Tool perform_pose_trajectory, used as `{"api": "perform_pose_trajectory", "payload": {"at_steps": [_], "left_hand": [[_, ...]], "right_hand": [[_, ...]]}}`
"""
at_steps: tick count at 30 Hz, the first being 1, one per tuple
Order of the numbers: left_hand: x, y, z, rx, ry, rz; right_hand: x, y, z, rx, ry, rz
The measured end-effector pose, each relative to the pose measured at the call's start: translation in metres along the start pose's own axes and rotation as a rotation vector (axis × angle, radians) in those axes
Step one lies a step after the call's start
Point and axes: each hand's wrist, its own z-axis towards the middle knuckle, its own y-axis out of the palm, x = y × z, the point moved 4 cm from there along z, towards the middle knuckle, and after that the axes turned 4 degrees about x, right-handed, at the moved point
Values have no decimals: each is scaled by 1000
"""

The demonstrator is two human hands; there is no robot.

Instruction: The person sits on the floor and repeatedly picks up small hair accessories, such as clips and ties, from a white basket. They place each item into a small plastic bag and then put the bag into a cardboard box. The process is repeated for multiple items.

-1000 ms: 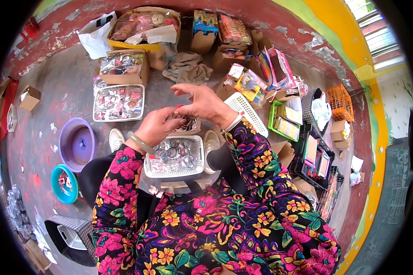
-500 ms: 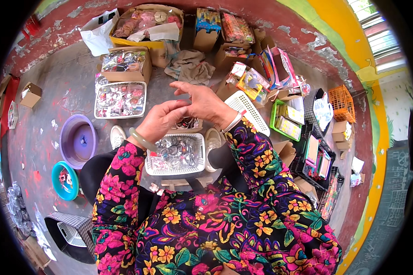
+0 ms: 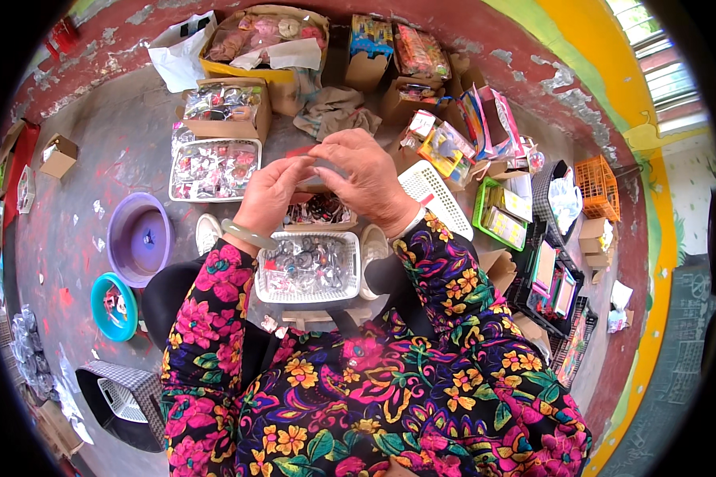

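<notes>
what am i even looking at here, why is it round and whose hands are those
The round shape comes from a wide fisheye camera worn on a person's head, looking down. No machine here: the left hand and right hand are the wearer's own, in flowered sleeves, fingers meeting around something small that I cannot make out. Below them is a white basket of small wrapped pieces. On the floor lie a second white basket, a purple bowl, a teal bowl, cardboard boxes and an orange crate.

Item pinched between fingers (image 3: 314, 163) hidden; basket (image 3: 308, 266) contents indistinct.
</notes>
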Motion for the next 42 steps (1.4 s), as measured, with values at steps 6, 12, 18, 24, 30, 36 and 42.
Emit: {"api": "perform_pose_trajectory", "payload": {"at_steps": [6,12,18,24,30,36,42], "left_hand": [[1,3,-2,-58,14,-65],[-1,5,-1,-91,24,-132],[-1,2,2,-62,46,-70],[0,3,2,-53,182,81],[-2,-2,4,36,105,-80],[5,-1,1,149,103,-15],[8,-6,4,185,216,55]], "right_hand": [[-1,6,0,-26,5,-36],[0,7,-1,-61,11,-39],[5,13,-4,-30,34,22],[9,16,-5,-71,76,75],[-12,12,-2,-28,-123,-72],[-9,21,-8,-133,-72,-57],[-6,22,-3,-25,-196,-10]]}}
